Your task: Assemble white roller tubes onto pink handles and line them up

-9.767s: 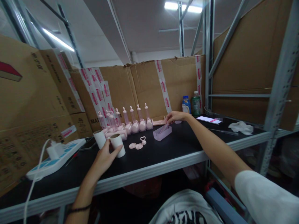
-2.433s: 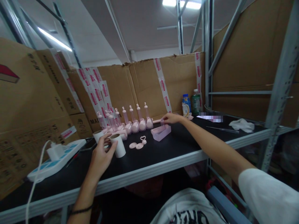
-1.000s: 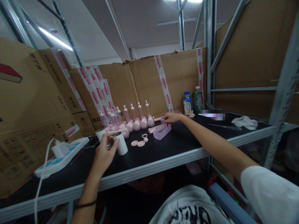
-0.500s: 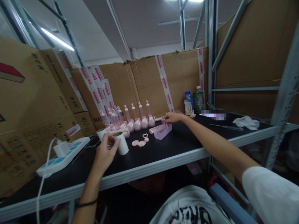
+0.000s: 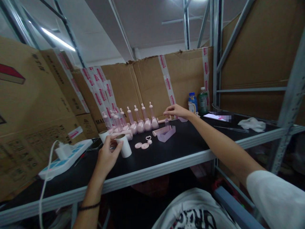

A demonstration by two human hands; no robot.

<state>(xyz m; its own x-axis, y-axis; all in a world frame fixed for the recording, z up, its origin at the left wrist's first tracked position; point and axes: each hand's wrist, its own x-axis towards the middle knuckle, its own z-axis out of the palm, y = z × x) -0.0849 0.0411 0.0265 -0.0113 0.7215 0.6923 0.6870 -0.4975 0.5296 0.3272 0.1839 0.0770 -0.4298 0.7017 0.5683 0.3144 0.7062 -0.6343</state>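
Note:
My left hand (image 5: 109,156) grips a white tube (image 5: 125,149) that stands on the black tabletop, thumb at its rim. A second white tube (image 5: 103,136) is just behind that hand. My right hand (image 5: 176,111) hovers over the back of the table with loosely stretched fingers and nothing visible in them. Below it lies a translucent purple tray (image 5: 166,136), with a small clear cylinder (image 5: 167,124) upright at it and a pink tube (image 5: 160,131) alongside. Several pink bottle-like pieces with ring-topped clear stems (image 5: 140,125) stand in rows between my hands.
Flat pink discs (image 5: 145,146) and a heart-shaped pink ring (image 5: 148,138) lie mid-table. A white power strip (image 5: 66,159) is at left. Two bottles, blue (image 5: 192,103) and green (image 5: 202,101), stand at back right near tweezers (image 5: 231,129) and a white cloth (image 5: 252,124). Cardboard (image 5: 147,82) walls the back.
My right hand has let go of the clear cylinder at the purple tray and risen up and slightly back. My left hand stays on the white tube.

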